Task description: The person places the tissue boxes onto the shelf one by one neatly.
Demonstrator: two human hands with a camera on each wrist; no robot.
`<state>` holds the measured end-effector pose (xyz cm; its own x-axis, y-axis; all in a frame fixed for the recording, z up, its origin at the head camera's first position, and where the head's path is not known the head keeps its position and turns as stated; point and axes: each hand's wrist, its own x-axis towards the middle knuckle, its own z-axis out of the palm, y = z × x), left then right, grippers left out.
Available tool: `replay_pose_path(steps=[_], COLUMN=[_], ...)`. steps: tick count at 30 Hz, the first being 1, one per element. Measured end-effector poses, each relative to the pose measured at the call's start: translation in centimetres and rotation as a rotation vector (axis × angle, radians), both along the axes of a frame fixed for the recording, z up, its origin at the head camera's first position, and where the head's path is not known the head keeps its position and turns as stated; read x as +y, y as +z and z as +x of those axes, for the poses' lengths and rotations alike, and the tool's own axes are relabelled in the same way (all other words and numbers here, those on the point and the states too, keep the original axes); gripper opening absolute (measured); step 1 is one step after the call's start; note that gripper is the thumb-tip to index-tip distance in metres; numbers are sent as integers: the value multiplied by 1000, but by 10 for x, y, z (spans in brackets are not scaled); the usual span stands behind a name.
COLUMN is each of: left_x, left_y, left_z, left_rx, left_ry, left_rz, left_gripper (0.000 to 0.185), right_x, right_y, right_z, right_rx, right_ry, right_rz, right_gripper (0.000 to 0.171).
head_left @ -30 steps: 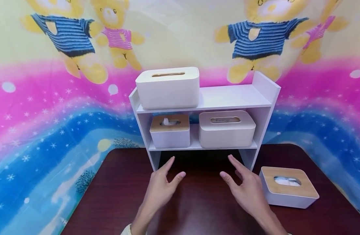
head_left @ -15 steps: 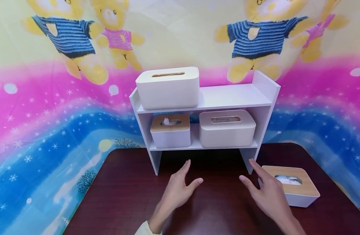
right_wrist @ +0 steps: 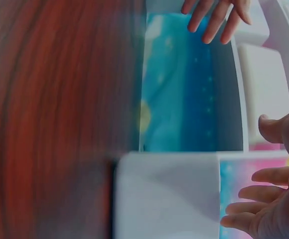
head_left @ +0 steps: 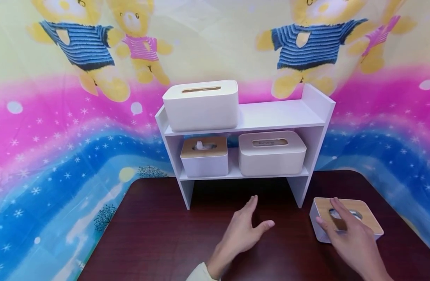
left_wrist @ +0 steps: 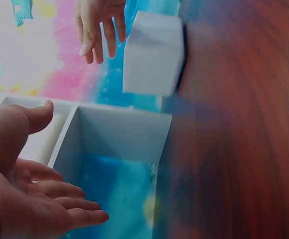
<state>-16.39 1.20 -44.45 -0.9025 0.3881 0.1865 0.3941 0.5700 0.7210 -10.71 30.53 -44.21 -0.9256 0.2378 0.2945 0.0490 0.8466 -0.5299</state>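
Counting four tissue boxes from the head camera: three sitting on the white shelf [head_left: 271, 115], and one wooden-lidded tissue box [head_left: 362, 214] lying on the tabletop [head_left: 159, 234] at right. Reaching over that box now with the right hand [head_left: 353, 240], fingers spread and gripping nothing, having moved rightward from the centre, and trailing the left hand [head_left: 241, 234] after it with fingers relaxed. Showing, from the left wrist, open fingers [left_wrist: 60, 206] before the shelf [left_wrist: 119, 132], and, from the right wrist, straight fingers [right_wrist: 264, 199] just beside the box [right_wrist: 167, 196].

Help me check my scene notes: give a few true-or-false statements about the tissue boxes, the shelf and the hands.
1. The white two-tier shelf holds three tissue boxes. True.
2. The right hand is over the wooden-lidded white tissue box on the dark red-brown table. True.
3. The left hand grips a box. False: it is open, holding nothing.
4. The all-white tissue box on the top tier sits at its right end. False: it sits at the left end.
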Motion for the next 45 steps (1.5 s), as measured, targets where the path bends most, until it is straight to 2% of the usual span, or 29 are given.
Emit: replay_pose_path(steps=[5, 8, 15, 24, 26, 31, 34, 39, 42, 45], left_x=[26, 40, 69, 106, 113, 130, 139, 150, 157, 161], left_y=[-3, -4, -7, -13, -15, -17, -18, -24, -28, -31], left_z=[6, 9, 17, 28, 29, 29, 29, 30, 30, 30], left_rx=[-35, -83, -126, -194, -219, -233, -214, -162, -133, -136], left_ry=[-14, -21, -26, -32, -33, -32, -37, -51, -51, -41], left_rz=[-28, -28, -47, -53, -50, -38, -8, 48, 72, 88], left_gripper=[90, 92, 98, 100, 100, 99, 97, 91, 86, 82], right_x=[23, 33, 57, 85, 88, 97, 103, 108, 110, 112], right_y=[-5, -8, -23, -29, -29, -34, -38, -44, -45, -46], right_z=[4, 8, 13, 18, 18, 19, 18, 16, 15, 15], right_rx=[-63, -100, -205, -487, -540, -594, -590, -541, -534, -541], right_ry=[-101, -146, -231, -309, -310, -258, -192, -92, -79, -81], right_rz=[15, 38, 34, -47, -75, -106, -108, -123, -164, -187], right_gripper=[93, 97, 113, 129, 129, 131, 130, 118, 111, 106])
